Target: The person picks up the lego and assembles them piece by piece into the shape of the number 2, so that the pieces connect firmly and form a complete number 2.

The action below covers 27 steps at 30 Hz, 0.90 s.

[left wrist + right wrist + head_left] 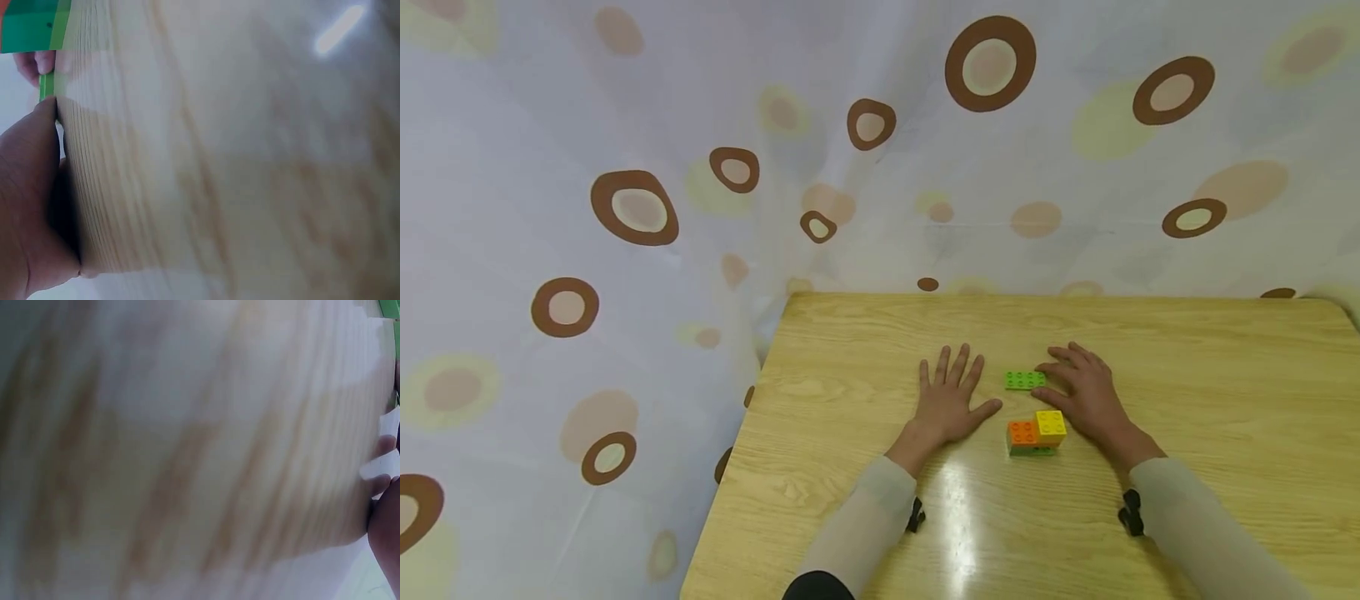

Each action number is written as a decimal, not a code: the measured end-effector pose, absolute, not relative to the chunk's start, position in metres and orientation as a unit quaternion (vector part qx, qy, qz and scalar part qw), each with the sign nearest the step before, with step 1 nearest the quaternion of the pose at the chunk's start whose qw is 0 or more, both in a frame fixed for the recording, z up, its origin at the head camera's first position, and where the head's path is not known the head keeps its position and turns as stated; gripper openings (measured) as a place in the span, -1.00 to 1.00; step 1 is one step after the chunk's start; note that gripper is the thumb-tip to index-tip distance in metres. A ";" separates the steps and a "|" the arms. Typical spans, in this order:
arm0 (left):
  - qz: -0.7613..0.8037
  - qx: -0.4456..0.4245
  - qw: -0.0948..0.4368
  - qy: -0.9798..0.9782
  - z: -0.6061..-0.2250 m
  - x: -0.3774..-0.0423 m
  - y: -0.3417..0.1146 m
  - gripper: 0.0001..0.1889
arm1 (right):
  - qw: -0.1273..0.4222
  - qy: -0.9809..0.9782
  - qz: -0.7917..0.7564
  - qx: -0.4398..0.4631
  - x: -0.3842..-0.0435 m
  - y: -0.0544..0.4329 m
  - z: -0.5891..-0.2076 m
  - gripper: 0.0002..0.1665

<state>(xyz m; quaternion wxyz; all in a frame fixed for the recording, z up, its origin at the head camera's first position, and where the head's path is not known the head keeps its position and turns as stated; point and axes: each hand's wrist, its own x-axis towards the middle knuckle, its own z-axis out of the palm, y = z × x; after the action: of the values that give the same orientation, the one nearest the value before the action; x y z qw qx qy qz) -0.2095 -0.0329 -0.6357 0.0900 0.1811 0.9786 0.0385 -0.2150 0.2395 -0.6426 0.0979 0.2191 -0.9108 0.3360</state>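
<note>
A flat green building brick with two rows of studs lies on the table. My right hand is at its right end, thumb on the near side and index finger on the far side, pinching it. Just nearer to me stands a small stack: an orange brick and a taller yellow brick over a green base. My left hand rests palm down left of the bricks, fingers spread, holding nothing. The left wrist view shows the stack's green side close by; the right wrist view shows mostly tabletop.
The wood-grain table reaches back to a patterned curtain, which also hangs along the left side. A bright light reflection lies on the tabletop between my forearms. Dark straps are on both sleeves.
</note>
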 end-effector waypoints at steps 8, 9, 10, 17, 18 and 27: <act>0.212 0.185 0.133 0.950 -0.607 -0.199 -0.040 -0.13 | 0.119 -0.885 0.413 0.178 -0.195 0.250 -0.579 -0.60; 0.241 0.182 0.145 0.942 -0.601 -0.196 -0.042 -0.12 | 0.134 -0.881 0.418 0.175 -0.191 0.252 -0.568 -0.60; 0.268 0.180 0.158 0.933 -0.595 -0.191 -0.043 -0.10 | 0.150 -0.878 0.420 0.176 -0.187 0.254 -0.556 -0.60; 0.289 0.194 0.179 0.920 -0.577 -0.166 -0.037 0.04 | 0.214 -0.855 0.410 0.235 -0.159 0.256 -0.514 -0.47; 0.287 0.193 0.177 0.921 -0.577 -0.164 -0.035 0.06 | 0.213 -0.852 0.408 0.249 -0.157 0.254 -0.514 -0.44; 0.302 0.114 0.234 0.917 -0.576 -0.161 -0.022 0.19 | 0.154 -0.852 0.386 0.320 -0.139 0.241 -0.549 -0.32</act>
<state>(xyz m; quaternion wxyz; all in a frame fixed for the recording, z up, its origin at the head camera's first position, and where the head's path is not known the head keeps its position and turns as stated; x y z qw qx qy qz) -0.1608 -0.0216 -0.5755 0.2343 0.1135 0.9169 0.3025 -0.1385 0.2407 -0.5488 0.1536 0.3201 -0.8515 0.3859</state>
